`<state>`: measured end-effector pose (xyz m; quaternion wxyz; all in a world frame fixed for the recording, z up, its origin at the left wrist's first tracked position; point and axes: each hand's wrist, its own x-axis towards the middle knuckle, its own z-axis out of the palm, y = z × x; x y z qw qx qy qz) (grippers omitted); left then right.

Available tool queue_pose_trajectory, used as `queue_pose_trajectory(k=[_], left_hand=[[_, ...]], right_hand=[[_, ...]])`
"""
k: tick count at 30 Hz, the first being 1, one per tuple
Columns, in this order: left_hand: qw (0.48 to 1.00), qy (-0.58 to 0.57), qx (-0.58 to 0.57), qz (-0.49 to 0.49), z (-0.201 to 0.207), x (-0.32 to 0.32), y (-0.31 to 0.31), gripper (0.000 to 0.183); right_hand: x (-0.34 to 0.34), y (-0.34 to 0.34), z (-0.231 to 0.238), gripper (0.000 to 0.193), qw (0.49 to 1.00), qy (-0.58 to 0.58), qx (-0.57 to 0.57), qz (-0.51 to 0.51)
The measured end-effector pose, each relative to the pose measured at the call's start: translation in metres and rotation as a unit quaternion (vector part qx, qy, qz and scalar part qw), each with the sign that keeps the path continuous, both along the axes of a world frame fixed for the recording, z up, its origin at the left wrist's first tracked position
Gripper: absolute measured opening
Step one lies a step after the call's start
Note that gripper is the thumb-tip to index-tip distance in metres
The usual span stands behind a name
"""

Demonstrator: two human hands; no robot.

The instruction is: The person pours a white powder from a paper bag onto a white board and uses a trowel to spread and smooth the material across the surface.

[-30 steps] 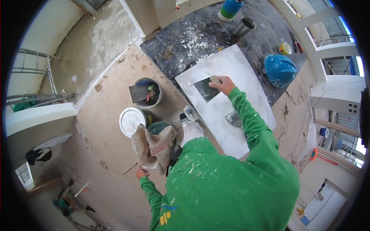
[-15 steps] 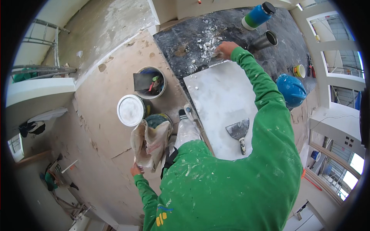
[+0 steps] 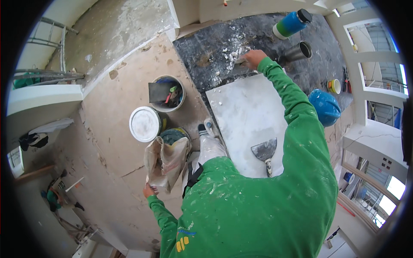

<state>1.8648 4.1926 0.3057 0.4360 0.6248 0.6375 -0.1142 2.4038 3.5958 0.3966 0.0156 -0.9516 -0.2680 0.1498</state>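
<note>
Small writing (image 3: 189,225) sits on the green top (image 3: 258,206). The left hand (image 3: 150,189) pinches the pale bag (image 3: 175,168) near a bucket (image 3: 144,124). The right hand (image 3: 254,59) curls around a partly hidden tool (image 3: 240,61) by white crumbs (image 3: 233,56).

Seen from the white board (image 3: 245,116), the dark sheet (image 3: 329,47) carries pale flakes (image 3: 232,56) at twelve o'clock, a bottle (image 3: 291,26) at one, apparently a helmet (image 3: 324,107) near three.

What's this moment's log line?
left hand: holding sack | right hand: holding thin tool by white scraps | broad scraper: on white board
</note>
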Motion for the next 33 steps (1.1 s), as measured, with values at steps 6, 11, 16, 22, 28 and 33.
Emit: queue_pose_trajectory(k=[6,11,16,22,28,33], left_hand=[[1.000,0.004,0.005,-0.012,0.004,0.002,-0.007,0.037],[1.000,0.006,-0.003,0.006,-0.006,-0.011,-0.006,0.039],[1.000,0.003,0.017,0.013,-0.002,-0.005,-0.012,0.038],[0.999,0.031,0.018,0.023,-0.003,-0.020,-0.017,0.036],[0.999,0.023,0.003,0.028,-0.003,-0.033,-0.033,0.037],[1.000,0.023,-0.003,0.021,0.004,-0.012,-0.027,0.036]], right_hand=[[0.006,0.001,0.024,0.031,0.999,-0.021,-0.028,-0.038],[-0.009,0.017,0.015,0.042,0.997,0.053,-0.061,-0.001],[0.025,0.000,0.007,0.047,0.995,0.033,-0.032,-0.091],[0.039,-0.072,0.003,0.043,0.941,-0.065,0.219,-0.249],[-0.012,-0.089,-0.006,0.030,0.858,-0.128,0.062,-0.494],[-0.016,0.028,-0.023,0.019,0.903,-0.129,0.000,-0.410]])
